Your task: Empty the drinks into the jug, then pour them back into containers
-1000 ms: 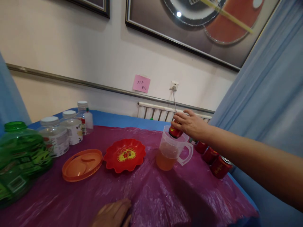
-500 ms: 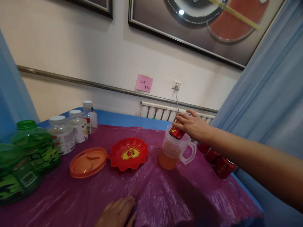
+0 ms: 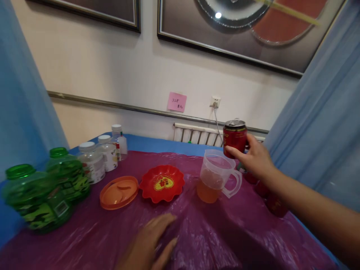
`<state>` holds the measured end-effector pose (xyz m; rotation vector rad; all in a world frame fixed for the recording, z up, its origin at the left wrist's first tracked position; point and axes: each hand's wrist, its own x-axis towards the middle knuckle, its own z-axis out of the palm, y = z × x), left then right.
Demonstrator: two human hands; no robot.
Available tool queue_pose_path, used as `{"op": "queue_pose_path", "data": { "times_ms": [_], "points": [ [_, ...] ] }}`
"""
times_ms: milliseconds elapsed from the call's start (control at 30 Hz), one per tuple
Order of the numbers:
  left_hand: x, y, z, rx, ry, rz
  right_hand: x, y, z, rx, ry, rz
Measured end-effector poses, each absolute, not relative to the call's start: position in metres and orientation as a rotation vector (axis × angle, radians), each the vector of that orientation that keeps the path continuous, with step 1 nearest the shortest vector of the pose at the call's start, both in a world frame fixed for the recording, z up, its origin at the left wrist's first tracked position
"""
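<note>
My right hand [image 3: 254, 155] is closed around a red drink can [image 3: 235, 139], held upright above the table to the right of the jug's mouth. Its top, with the pull tab, faces up. Below it stands a clear plastic measuring jug [image 3: 215, 172], partly filled with amber liquid, its handle turned to the right. Low over the purple table cover [image 3: 197, 232] is my left hand [image 3: 153, 240], blurred, with thumb and fingers apart and nothing in it. A red scalloped plate [image 3: 177, 187] lies between that hand and the wall.
To the left are an orange divided dish [image 3: 119, 192], green plastic jars [image 3: 36, 202] and clear white-lidded jars [image 3: 92, 161]. More red cans [image 3: 277, 206] stand at the right edge, partly behind my forearm. Blue curtains [image 3: 323, 123] hang at both sides.
My right hand has lifted the can out of the jug's mouth, moved it right and turned it upright. My left hand has shifted forward and right, and its fingers have spread.
</note>
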<state>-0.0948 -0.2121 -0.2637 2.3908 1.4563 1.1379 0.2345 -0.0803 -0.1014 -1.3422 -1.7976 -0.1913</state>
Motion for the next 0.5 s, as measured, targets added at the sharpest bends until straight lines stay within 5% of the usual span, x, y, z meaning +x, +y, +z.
{"op": "queue_pose_path", "data": {
  "times_ms": [200,500],
  "points": [
    [-0.053,-0.181,-0.184,1.793,1.440,1.306,0.155,-0.142,-0.178,-1.085,-1.768,0.569],
    [-0.066,-0.128,-0.174,1.869,1.566,1.220,0.112,-0.163,-0.257,-1.054,-1.767,0.459]
  ]
}}
